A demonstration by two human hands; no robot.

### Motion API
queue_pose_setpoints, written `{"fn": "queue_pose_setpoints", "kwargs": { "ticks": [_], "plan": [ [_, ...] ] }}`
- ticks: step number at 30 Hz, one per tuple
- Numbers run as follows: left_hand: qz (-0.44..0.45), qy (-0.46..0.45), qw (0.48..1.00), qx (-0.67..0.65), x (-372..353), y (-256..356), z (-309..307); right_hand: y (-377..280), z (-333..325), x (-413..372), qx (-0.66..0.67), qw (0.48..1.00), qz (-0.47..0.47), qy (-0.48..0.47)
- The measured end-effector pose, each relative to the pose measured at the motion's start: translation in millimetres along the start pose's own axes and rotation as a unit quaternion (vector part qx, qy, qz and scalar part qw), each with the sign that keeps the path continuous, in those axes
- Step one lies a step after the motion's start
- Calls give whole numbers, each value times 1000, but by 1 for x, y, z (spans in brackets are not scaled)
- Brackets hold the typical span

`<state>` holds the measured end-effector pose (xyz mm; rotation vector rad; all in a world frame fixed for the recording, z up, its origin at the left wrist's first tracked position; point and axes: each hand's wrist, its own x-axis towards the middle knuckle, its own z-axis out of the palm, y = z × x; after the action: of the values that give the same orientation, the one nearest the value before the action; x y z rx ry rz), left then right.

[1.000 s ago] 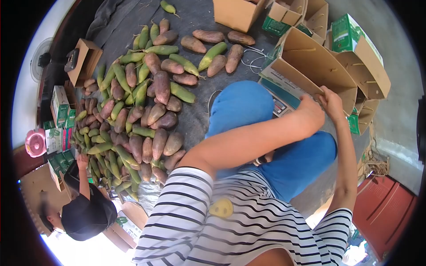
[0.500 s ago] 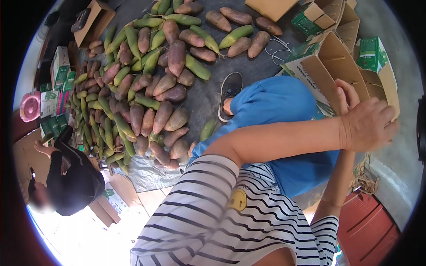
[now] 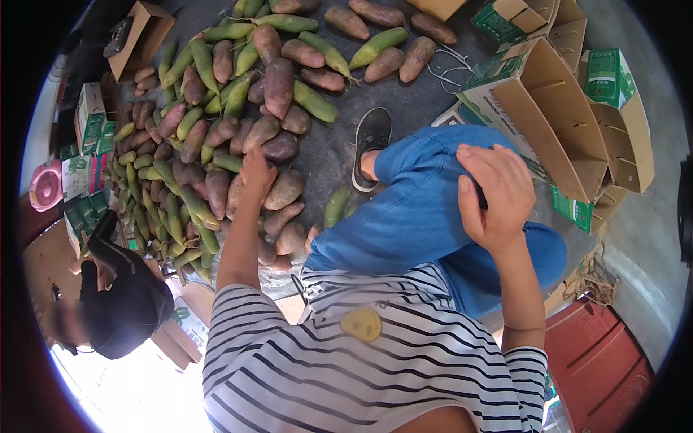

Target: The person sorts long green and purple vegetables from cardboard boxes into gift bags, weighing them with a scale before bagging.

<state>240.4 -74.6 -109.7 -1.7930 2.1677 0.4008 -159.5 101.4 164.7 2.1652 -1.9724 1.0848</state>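
My left hand (image 3: 256,175) is down on the pile of radishes, fingers curled over a reddish radish that it mostly covers. Around it lie plump reddish-purple radishes (image 3: 284,189) and long green radishes (image 3: 196,205). Above my bent knee hovers my right hand (image 3: 499,195), with its thumb apart from the fingers and nothing in it. Blue trousers (image 3: 411,195) show beneath that hand. To its right stands an open cardboard box (image 3: 556,115) with its inner side facing me.
More green-and-brown boxes (image 3: 608,79) stand at the right, near a white cord (image 3: 449,68). A person in dark clothes (image 3: 126,303) is at the lower left, close to a pink round object (image 3: 46,187). A red panel (image 3: 595,361) lies at the lower right.
My left hand has swung from beside the boxes, across my body, to the radish pile. My right hand has come away from the boxes to above my knee. The person at the left has shifted slightly.
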Motion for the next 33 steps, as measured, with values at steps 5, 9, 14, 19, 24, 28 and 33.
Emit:
{"fn": "queue_pose_setpoints", "kwargs": {
  "ticks": [5,9,14,19,24,28,33],
  "plan": [
    [-102,-120,986,-48,4,-69,70,-1,1,3,14,1000,5,-16],
    [-137,-142,980,11,6,-38,43,20,-23,0,96,989,111,-22],
    [-136,-163,976,56,-1,-17,21,124,-56,-39,-4,944,325,62],
    [-51,-140,988,33,-4,-21,34,184,-64,-74,-164,934,305,-88],
    [118,-36,992,11,-23,-9,23,194,-51,-89,-164,910,349,-151],
    [123,-107,983,87,-18,14,15,191,-57,-87,-156,899,374,-165],
    [75,-184,957,213,0,33,22,193,-59,-88,-141,908,356,-171]
  ]
}}
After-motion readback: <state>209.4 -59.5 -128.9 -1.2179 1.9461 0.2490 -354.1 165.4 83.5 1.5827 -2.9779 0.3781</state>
